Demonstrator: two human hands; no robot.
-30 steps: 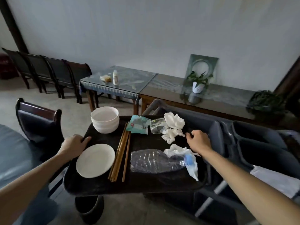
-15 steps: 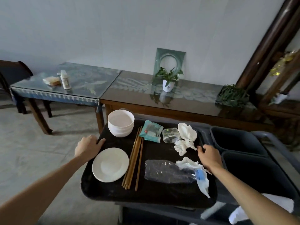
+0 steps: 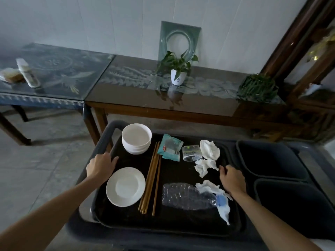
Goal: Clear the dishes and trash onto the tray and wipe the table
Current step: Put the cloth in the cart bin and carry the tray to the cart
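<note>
A black tray (image 3: 168,221) lies on top of a grey cart (image 3: 107,136). My left hand (image 3: 99,165) grips its left rim and my right hand (image 3: 233,180) grips its right rim. On the tray are stacked white bowls (image 3: 136,140), a white plate (image 3: 125,186), several wooden chopsticks (image 3: 151,178), a teal packet (image 3: 170,146), a small clear cup (image 3: 191,153), crumpled white tissues (image 3: 208,156) and a crushed clear plastic bottle (image 3: 188,196) with a blue cap.
Two dark bins (image 3: 272,160) sit in the cart to the tray's right. Behind stands a glass-topped wooden table (image 3: 163,104) with a potted plant (image 3: 177,69), and a blue-clothed table (image 3: 45,84) with a bottle at left. Grey floor lies to the left.
The tray has travelled with both hands from beside a dark chair to over the grey cart and now lies on it. The side tables look closer. Both hands stay on the rims.
</note>
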